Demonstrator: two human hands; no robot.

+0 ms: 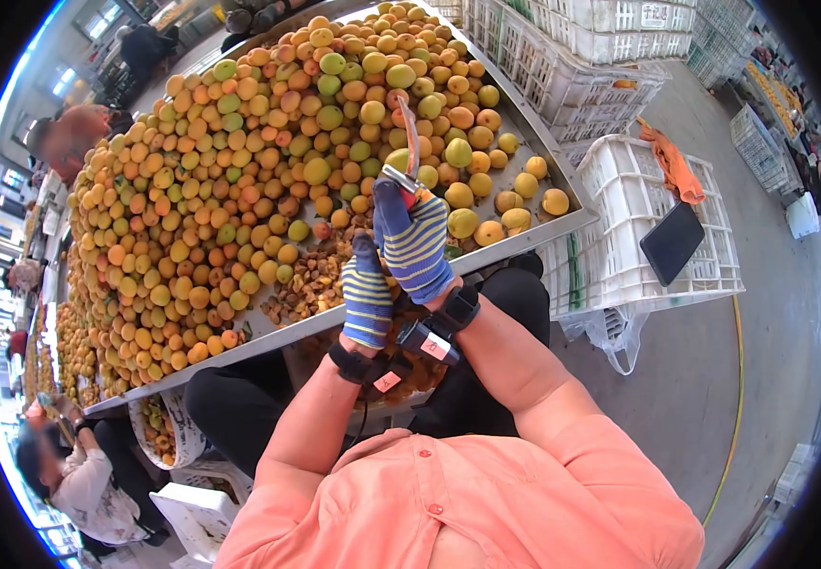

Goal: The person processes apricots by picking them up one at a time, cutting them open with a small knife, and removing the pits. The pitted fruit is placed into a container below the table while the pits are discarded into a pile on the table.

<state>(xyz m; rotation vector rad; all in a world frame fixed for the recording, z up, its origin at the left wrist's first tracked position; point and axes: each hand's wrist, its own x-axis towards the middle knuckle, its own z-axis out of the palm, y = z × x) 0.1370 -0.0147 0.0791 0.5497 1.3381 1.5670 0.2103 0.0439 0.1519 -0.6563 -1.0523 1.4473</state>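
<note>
My right hand [415,237], in a blue and yellow striped glove, is closed round the handle of a small knife [410,142] whose blade points up over the fruit. Close beside it on the left, my left hand [367,294], in a matching glove, has its fingers curled near the right hand; whatever they hold is hidden. Both hands are above the near edge of a metal table [268,343] heaped with yellow, orange and green round fruit [211,190]. Brown cut pieces [311,283] lie just left of my left hand.
White crates [609,190] stand at the right, with an orange cloth [673,166] and a black tablet [672,243] on one. A co-worker [88,484] sits at the lower left beside a white bucket of fruit [183,431]. A yellow hose crosses the floor.
</note>
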